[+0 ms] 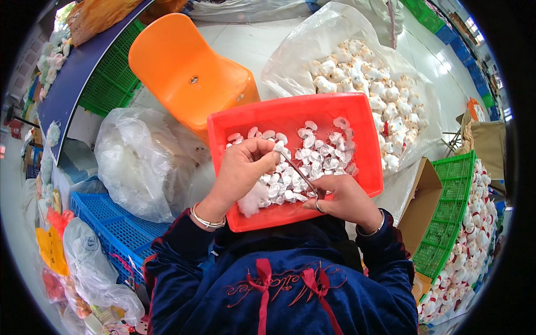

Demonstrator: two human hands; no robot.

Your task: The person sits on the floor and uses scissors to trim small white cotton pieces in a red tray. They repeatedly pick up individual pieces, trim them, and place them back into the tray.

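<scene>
My left hand (241, 168) pinches a small white fabric piece (278, 146) between thumb and fingertips, above a red plastic tray (290, 106). In my right hand (350, 199) is a slim metal pair of forceps (300, 173) with a finger loop. Its tip points up and left and meets the white piece. Many small white fabric pieces (324, 153) lie heaped in the tray, which rests at my lap. A tuft of white fluffy stuffing (253, 200) lies in the tray's near left corner, below my left wrist.
An orange chair (190, 72) stands beyond the tray. To its right, a clear bag (290, 56) holds many white stuffed pieces (391, 106). At left, a plastic bag of white stuffing (142, 167) sits on a blue crate (106, 223). A green crate (446, 206) and cardboard box (421, 204) stand at right.
</scene>
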